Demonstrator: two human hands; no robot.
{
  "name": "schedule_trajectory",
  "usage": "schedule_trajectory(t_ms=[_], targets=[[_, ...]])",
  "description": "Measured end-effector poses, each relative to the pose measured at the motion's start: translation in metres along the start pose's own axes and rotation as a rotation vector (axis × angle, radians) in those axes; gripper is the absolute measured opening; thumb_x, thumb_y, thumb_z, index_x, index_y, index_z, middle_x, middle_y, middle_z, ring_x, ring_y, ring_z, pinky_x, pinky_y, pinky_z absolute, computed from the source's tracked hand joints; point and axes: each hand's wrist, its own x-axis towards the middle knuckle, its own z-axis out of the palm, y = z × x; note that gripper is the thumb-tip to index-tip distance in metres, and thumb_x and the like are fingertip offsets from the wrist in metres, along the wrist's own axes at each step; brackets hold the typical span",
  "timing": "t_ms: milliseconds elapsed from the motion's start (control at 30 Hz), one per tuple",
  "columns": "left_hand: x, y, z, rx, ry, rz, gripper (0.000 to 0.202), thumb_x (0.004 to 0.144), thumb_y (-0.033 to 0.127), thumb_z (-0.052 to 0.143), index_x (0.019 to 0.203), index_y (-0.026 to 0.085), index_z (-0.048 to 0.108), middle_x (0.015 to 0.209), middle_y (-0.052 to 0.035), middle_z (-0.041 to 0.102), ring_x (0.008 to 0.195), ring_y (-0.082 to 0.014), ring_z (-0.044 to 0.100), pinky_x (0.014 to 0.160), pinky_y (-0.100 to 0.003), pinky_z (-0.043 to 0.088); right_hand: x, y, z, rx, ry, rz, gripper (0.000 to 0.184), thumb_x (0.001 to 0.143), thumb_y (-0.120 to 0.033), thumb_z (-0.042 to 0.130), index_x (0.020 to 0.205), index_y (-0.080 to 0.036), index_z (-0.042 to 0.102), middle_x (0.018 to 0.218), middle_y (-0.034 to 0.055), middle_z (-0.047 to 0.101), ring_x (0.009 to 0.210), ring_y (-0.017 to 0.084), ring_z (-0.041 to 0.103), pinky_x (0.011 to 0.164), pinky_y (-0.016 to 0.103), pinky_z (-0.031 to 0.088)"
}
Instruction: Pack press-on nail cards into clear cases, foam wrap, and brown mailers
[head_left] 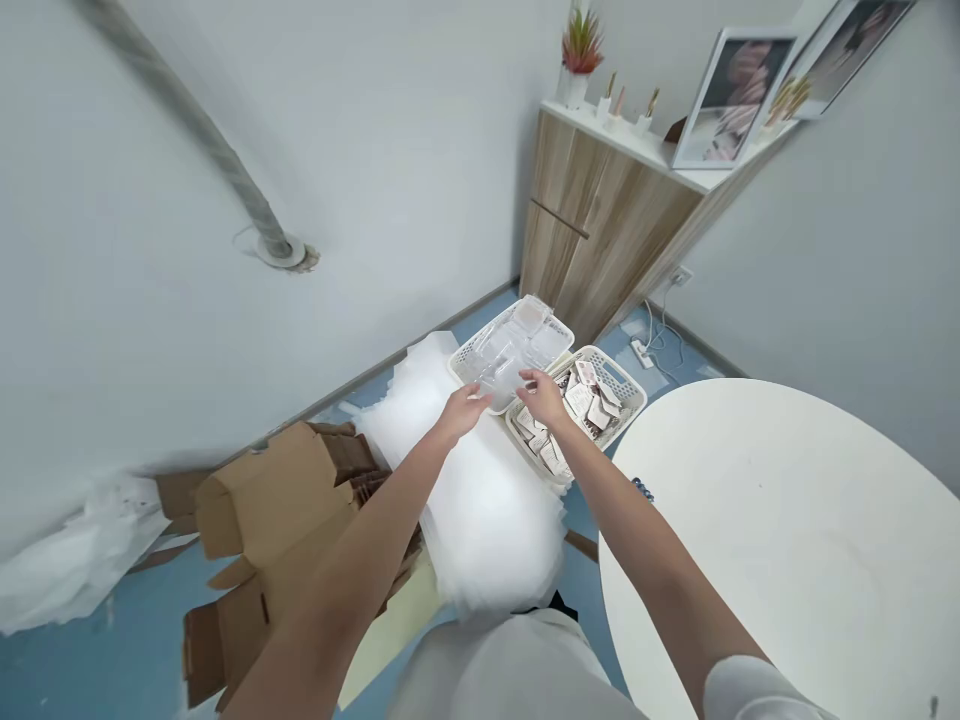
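Both hands reach forward over a white perforated basket [459, 372] that holds several clear plastic boxes [501, 350]. My left hand [463, 410] is at the basket's near left corner, its fingers stretched toward the boxes. My right hand [543, 398] hovers by the near right side, fingers curved and apart. Clear plastic lies between the two hands; a firm grip on it does not show. Just right of my right hand, a second white basket [634, 398] contains several small white printed packets [581, 398].
A bright white sheet-like stack [487, 520] lies below the baskets. Flattened brown cardboard boxes [277, 500] are to the left, beside white plastic bags [90, 550]. A round white table [787, 530] stands at right. Behind are a wooden cabinet [592, 210] and a power strip [641, 353].
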Motion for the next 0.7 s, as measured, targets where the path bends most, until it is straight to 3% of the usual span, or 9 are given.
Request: schedule_trajectory(t_ms=[167,300,500,700], targets=[[0.058,0.01,0.019,-0.332,0.093,-0.107,0.042,0.064,0.038,0.063,0.1,0.02,0.052,0.124,-0.0084,0.046,0.116,-0.0231,0.042,0.091,-0.035,0.036,0.063,0.002,0.019,-0.135,-0.011,-0.103,0.045,0.069,-0.019,0.054,0.113,-0.016,0.048,0.114,0.0114,0.051,0.097,0.021,0.052,0.088,0.037,0.04],[0.083,0.013,0.028,-0.546,0.162,-0.18,0.018,0.072,0.032,0.051,0.086,0.022,0.053,0.116,-0.0036,0.048,0.119,-0.0199,0.038,0.095,-0.033,0.033,0.091,0.006,0.036,-0.165,-0.03,-0.165,0.053,0.069,-0.018,0.053,0.121,-0.016,0.04,0.12,0.0122,0.046,0.111,0.023,0.042,0.095,0.039,0.033],[0.093,0.013,0.034,-0.577,0.246,-0.185,0.011,0.074,0.03,0.047,0.078,0.021,0.05,0.106,-0.0016,0.049,0.115,-0.0179,0.039,0.096,-0.035,0.032,0.098,0.016,0.055,-0.187,-0.01,-0.159,0.06,0.066,-0.013,0.054,0.123,-0.016,0.037,0.116,0.0118,0.044,0.111,0.025,0.038,0.096,0.042,0.029],[0.085,0.009,0.032,-0.554,0.214,-0.133,0.016,0.073,0.032,0.044,0.08,0.019,0.052,0.098,-0.0026,0.052,0.105,-0.018,0.046,0.094,-0.036,0.034,0.088,0.011,0.061,-0.131,0.006,-0.137,0.054,0.063,-0.008,0.051,0.116,-0.016,0.045,0.106,0.0088,0.045,0.103,0.022,0.043,0.094,0.039,0.033]])
